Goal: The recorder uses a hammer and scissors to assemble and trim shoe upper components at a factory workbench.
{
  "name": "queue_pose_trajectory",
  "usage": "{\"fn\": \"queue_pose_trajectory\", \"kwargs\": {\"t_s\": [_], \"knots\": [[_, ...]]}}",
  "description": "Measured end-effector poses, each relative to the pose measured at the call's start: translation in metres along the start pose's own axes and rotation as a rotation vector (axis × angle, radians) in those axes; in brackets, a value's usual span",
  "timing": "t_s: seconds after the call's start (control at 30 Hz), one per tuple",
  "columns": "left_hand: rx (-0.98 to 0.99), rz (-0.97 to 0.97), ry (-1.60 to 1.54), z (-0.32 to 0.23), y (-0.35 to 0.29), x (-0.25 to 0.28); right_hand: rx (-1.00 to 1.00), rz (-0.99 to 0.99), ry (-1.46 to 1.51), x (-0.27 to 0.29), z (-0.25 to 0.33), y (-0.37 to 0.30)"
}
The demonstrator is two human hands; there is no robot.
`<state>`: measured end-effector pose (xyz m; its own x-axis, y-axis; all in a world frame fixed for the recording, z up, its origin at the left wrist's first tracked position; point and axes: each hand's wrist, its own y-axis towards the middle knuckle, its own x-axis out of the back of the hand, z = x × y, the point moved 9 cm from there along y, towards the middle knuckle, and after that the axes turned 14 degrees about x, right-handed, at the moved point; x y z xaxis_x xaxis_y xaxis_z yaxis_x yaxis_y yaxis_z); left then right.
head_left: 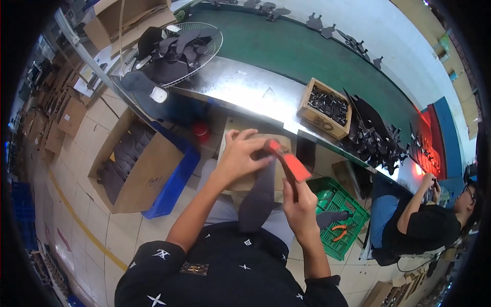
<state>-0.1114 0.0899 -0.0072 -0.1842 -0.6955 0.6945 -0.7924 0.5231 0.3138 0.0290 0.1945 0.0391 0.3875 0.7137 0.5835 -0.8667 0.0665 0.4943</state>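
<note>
My left hand [244, 156] is closed, thumb and fingertips pinched at the far end of a long dark grey insole-shaped piece [257, 199]. That piece lies over a pale block-like work surface [240, 128] and its wide end points toward my lap. In my right hand [300, 204] is a hammer [295, 166] with a red head, gripped by its handle and raised above the work surface, close to my left fingertips. The fingertips and head hide whatever sits at the piece's far end.
Ahead is a metal bench edge beside a green conveyor [245, 41]. On it stand a wire basket [217, 46] of grey pieces and a wooden box [309, 112] of small dark parts. A carton [148, 179] is left; a green crate [350, 238] with orange pliers [339, 233] and a seated person [427, 225] are right.
</note>
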Motion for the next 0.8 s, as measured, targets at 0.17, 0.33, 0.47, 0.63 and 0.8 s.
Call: {"fn": "queue_pose_trajectory", "kwargs": {"t_s": [0.17, 0.33, 0.47, 0.63, 0.8], "knots": [[-0.125, 0.050, -0.271, 0.004, -0.018, 0.011, 0.032, -0.185, -0.088, 0.043, 0.013, 0.011], [0.073, 0.420, -0.688, -0.061, -0.071, 0.048, 0.126, 0.025, -0.260, 0.009, -0.011, 0.022], [0.190, 0.498, -0.800, -0.079, -0.088, 0.069, 0.526, 0.350, -0.489, -0.025, 0.019, 0.028], [0.298, 0.682, -0.946, -0.072, -0.102, 0.061, 0.236, 0.410, 0.888, -0.022, 0.057, 0.022], [0.234, 0.856, -1.068, -0.088, -0.103, 0.059, 0.299, 0.468, 0.904, -0.025, 0.070, 0.029]]}}
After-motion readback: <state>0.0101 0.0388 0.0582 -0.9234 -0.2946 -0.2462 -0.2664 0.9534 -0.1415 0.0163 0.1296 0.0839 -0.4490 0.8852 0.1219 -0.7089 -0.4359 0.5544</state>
